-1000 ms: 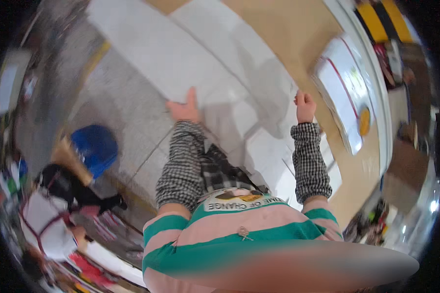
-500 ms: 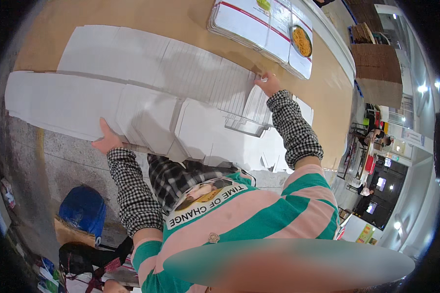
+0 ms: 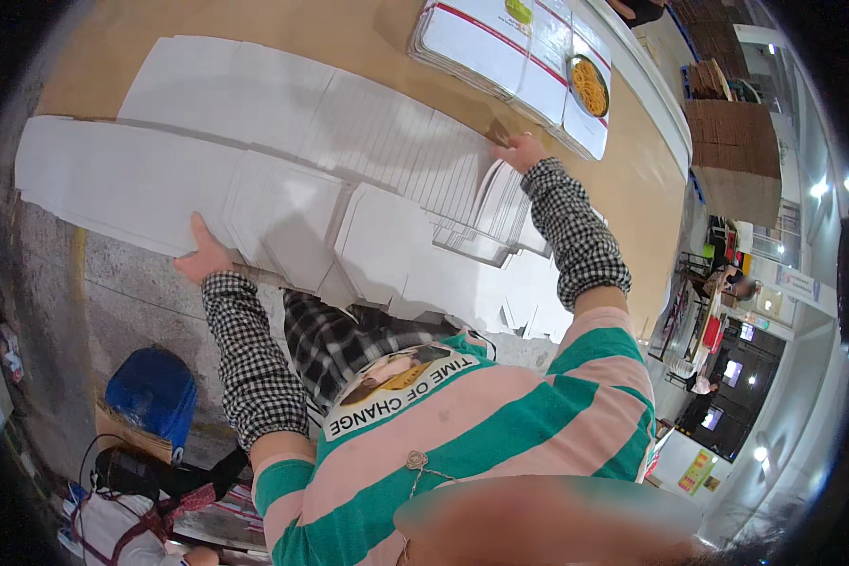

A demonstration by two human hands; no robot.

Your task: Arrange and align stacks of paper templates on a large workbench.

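Note:
Flat white carton blanks (image 3: 377, 245) lie fanned out in two overlapping rows across the tan table. At the near edge of the left part of the front row, my left hand (image 3: 204, 257) rests against the blanks with its thumb spread away from the fingers. My right hand (image 3: 526, 154) is at the far right corner of the back row. Its fingers are curled on the edge of the fanned blanks there, with the fingertips partly hidden. Several blanks under the right forearm have notched, cut-out edges.
A strapped stack of printed white cartons (image 3: 509, 57) stands at the far right of the table (image 3: 632, 217). A blue-covered seat (image 3: 151, 396) is at lower left, near another person (image 3: 132, 519). Piled brown cardboard (image 3: 734, 141) and distant people are to the right.
The view has shifted slightly, so the table contents sit a little differently in it. Both hands stay at nearly the same places on the blanks. The person at lower left shows more.

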